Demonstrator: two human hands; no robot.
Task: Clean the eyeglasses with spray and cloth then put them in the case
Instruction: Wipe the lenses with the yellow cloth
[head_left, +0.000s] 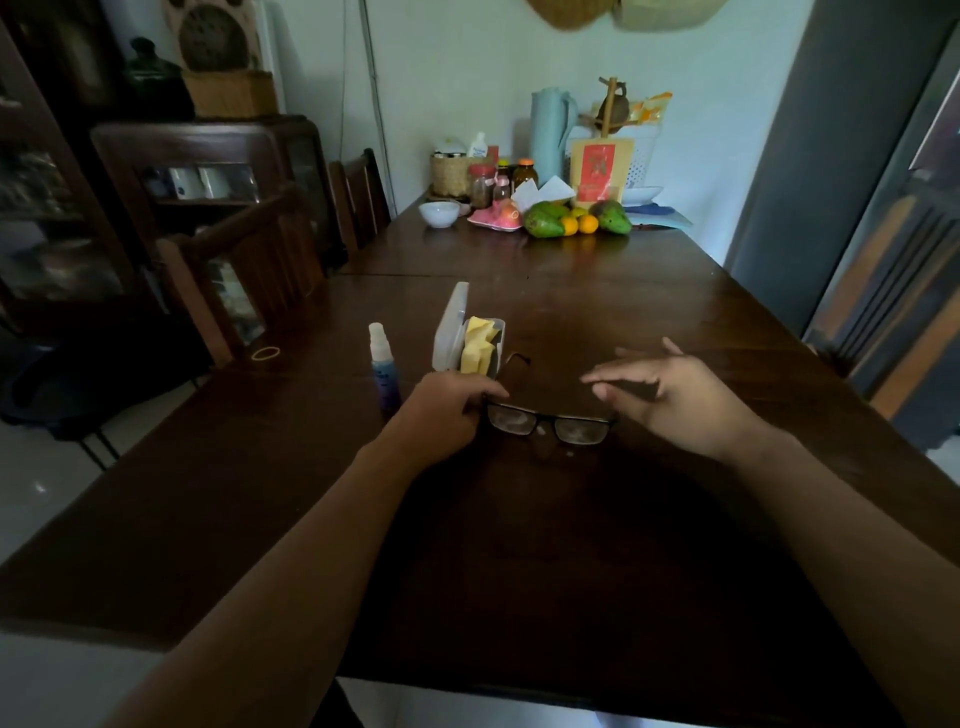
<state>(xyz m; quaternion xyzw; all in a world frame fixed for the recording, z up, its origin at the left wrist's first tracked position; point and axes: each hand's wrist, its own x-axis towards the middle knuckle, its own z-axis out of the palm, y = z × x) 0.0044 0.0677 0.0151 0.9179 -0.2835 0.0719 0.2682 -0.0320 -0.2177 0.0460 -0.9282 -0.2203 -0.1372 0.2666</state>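
Eyeglasses (550, 423) sit mid-tabletop (649, 545), just near of the open case (445, 332) holding the cloth (478, 343). Left hand (447, 410) pinches their left end; right hand (675, 395) hovers with fingers (613, 375) spread, empty. Best to hold the frame, not the lenses, before reaching left for the spray bottle (383, 369).

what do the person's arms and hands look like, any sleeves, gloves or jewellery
No sleeves: the left arm and right arm are bare up to the picture's edge. The left hand and right hand wear no gloves; no watch, bracelet or ring shows, though the light is dim.
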